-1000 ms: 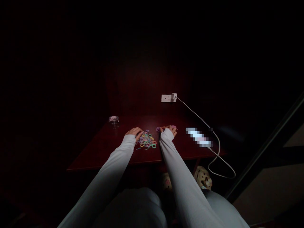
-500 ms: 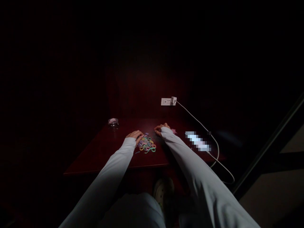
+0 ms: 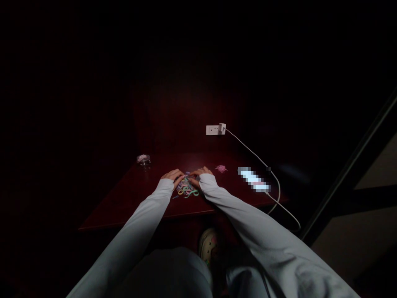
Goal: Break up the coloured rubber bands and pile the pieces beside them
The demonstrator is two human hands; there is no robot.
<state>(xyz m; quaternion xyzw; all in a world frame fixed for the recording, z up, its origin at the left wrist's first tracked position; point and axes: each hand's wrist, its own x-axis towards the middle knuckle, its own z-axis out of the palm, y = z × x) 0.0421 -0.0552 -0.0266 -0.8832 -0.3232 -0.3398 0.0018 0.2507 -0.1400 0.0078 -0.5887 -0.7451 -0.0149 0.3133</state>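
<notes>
Dark red wood makes the bench [image 3: 119,203] under our two hands; from the head view we look down along light grey sleeves [image 3: 133,231] to the left hand [image 3: 173,176] and the right hand [image 3: 201,174], which stand close, one on each side of a loose heap of small coloured elastic bands [image 3: 186,188]; the heap lies near the front edge of the bench, partly under the hands; its long axis seems to run from far to near, but the single loops point no one way; our fingers [image 3: 192,174] curve down over the heap and come near together, yet we cannot tell if they clamp any band; for such small loops, light fingertips should work better than the full palm; a pink cluster of bands [image 3: 221,168] lies to the right, a glass jar [image 3: 143,162] to the far left; a white cable [image 3: 251,153] runs from a wall socket [image 3: 211,130] past a pixelated object [image 3: 253,179].
</notes>
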